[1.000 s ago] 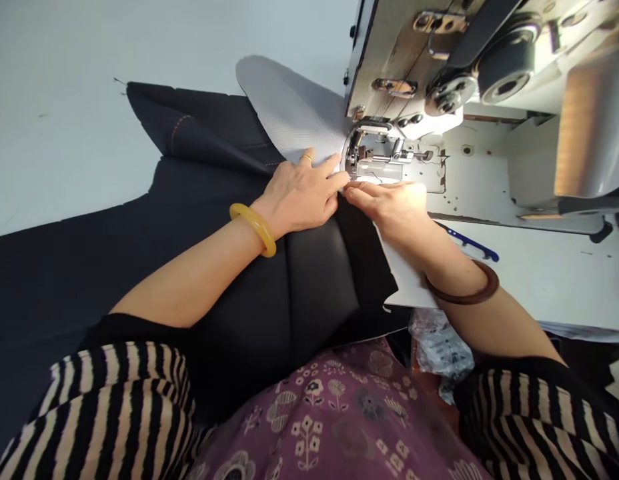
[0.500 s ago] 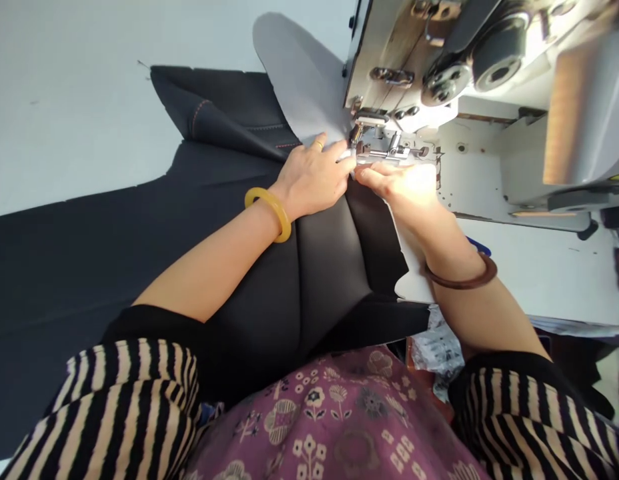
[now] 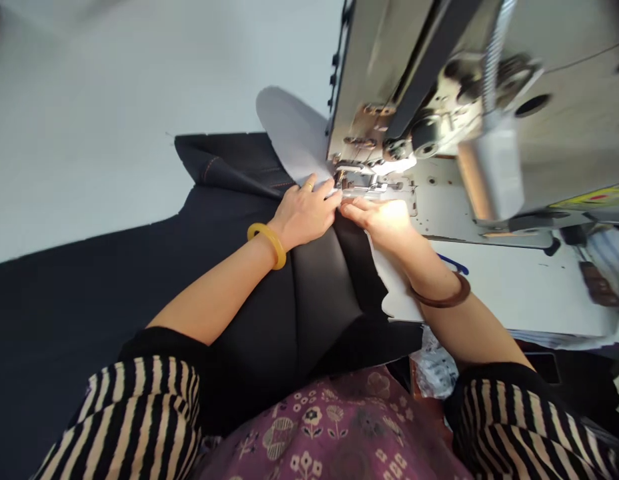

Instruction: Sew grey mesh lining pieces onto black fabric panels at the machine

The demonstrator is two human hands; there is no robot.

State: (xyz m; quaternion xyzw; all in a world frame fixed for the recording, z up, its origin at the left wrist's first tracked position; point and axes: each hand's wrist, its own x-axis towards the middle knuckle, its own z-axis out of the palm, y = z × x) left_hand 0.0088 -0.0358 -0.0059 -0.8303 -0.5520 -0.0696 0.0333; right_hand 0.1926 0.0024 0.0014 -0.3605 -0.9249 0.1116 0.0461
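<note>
A sewing machine (image 3: 369, 80) stands at upper right, its presser foot (image 3: 357, 183) down near the edge of a black leather-like panel (image 3: 322, 280). My left hand (image 3: 305, 212) lies palm down on this panel, fingers spread, their tips just left of the presser foot. A pale grey, rounded piece (image 3: 292, 130) reaches out beyond those fingers. In front of the foot, my right hand (image 3: 382, 220) has its fingers closed together on the panel's edge, partly lost in the lamp's glare. White material (image 3: 399, 297) shows beneath my right wrist.
The black panel spreads left over the white tabletop (image 3: 89, 100), with a folded, orange-stitched part (image 3: 209, 167) at its far end. A lamp (image 3: 492, 173) hangs right of the needle area. A blue tool (image 3: 452, 263) lies by my right wrist; crumpled clear plastic (image 3: 434, 367) is below.
My view has shifted, so the hands and panel appear lower and more of the machine shows. Both hands keep about the same place beside the presser foot.
</note>
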